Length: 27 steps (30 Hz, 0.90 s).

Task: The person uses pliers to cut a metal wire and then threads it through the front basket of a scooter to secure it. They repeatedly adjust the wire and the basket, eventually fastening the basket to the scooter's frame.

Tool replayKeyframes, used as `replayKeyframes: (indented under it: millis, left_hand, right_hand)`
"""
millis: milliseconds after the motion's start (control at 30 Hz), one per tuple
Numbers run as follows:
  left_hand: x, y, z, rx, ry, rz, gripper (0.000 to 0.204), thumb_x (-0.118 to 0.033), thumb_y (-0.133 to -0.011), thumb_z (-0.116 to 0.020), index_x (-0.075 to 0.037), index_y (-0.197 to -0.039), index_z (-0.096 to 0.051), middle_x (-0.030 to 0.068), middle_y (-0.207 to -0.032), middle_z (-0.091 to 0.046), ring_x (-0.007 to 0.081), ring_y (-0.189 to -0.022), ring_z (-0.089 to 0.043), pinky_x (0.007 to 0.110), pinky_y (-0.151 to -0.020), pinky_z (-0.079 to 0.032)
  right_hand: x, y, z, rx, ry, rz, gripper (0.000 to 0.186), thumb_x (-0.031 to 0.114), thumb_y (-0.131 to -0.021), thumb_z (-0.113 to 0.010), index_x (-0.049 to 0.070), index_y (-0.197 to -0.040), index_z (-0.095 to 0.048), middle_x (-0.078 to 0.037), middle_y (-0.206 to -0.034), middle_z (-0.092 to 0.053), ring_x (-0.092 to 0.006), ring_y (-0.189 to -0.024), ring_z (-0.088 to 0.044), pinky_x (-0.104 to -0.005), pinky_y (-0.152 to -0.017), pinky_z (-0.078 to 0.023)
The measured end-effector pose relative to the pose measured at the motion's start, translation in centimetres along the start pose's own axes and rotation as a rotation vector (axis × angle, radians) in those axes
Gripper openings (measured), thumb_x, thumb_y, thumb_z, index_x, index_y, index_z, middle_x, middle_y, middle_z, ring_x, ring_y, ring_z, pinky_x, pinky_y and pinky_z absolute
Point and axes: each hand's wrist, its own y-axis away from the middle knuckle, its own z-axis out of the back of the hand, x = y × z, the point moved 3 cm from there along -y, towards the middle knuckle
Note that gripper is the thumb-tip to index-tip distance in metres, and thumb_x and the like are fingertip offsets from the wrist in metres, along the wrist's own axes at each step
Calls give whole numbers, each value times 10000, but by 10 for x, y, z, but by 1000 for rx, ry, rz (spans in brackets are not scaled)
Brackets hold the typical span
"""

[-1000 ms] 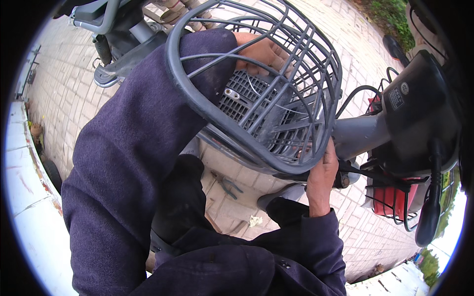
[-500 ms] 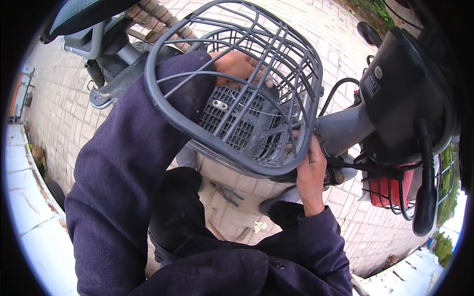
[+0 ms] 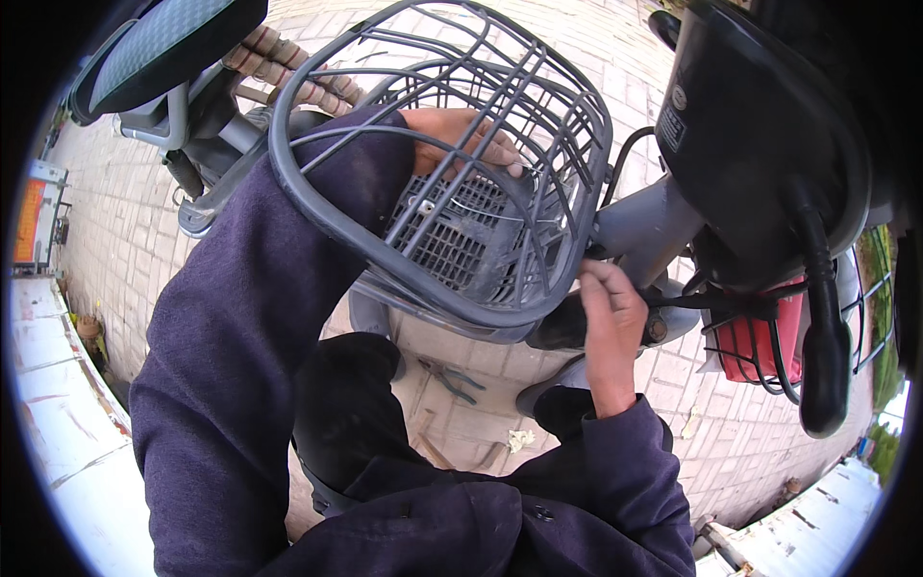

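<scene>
A dark grey wire-frame basket point(image 3: 445, 300) with a slatted bottom is mounted at the front of a scooter, beside its grey steering column point(image 3: 646, 227). My left hand point(image 3: 460, 142) reaches inside over the rim. Its fingers pinch near the back wall, where a thin silvery wire point(image 3: 473, 210) runs across the slats to the fingertips. Outside the basket, my right hand point(image 3: 613, 332) is raised between its right side and the column. The thumb and bent fingers are drawn together there; whatever they hold is too small to make out.
Pliers point(image 3: 450, 381) lie on the brick paving between my feet, near short wooden-looking pieces point(image 3: 433, 450) and a crumpled pale scrap point(image 3: 520, 439). The scooter's black front panel point(image 3: 760, 135) and brake lever point(image 3: 825, 385) stand at right. Another vehicle's dark seat point(image 3: 173, 48) juts in upper left.
My right hand has drawn slightly away from the basket's underside, its fingers now bent beside the frame. The left hand stays at the back wall, and the view has shifted a little.
</scene>
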Motion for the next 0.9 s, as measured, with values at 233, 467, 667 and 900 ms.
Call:
replayKeyframes:
  millis: [233,467,667,900]
  left_hand:
    - [22,-16,1,33,37,-34,355,-388,-1040,-612,-80,-1168,-732,-41,-827,-615,43,-679,-493,237,-560,-383]
    - [7,-13,3,-60,-352,2,430,-13,-967,-605,-15,-1397,-591,109,-1280,-642,165,-1095,-681,254,-835,-612]
    - [-7,-10,-2,-98,-322,58,359,-69,-1004,-585,3,-1354,-615,85,-1121,-668,131,-982,-669,208,-757,-568]
    - [-10,-23,16,-15,-743,-383,287,-152,-974,-658,39,-1186,-694,48,-1056,-654,68,-842,-603,213,-639,-479]
  right_hand:
    - [-17,8,2,-77,39,-44,425,159,-1027,-556,-52,-1374,-430,-217,-1334,-570,-268,-1195,-592,-365,-1018,-464]
    - [-27,8,-8,-30,60,57,740,329,-1043,-581,-53,-1564,-219,-302,-1543,-375,-381,-1442,-397,-462,-1179,-322]
    - [-28,2,-13,-76,79,10,798,403,-1008,-632,-67,-1536,-261,-299,-1489,-449,-394,-1381,-477,-465,-1150,-366]
    - [4,23,-13,-261,465,125,680,244,-943,-709,-42,-1472,-391,-236,-1315,-565,-334,-1110,-626,-449,-971,-475]
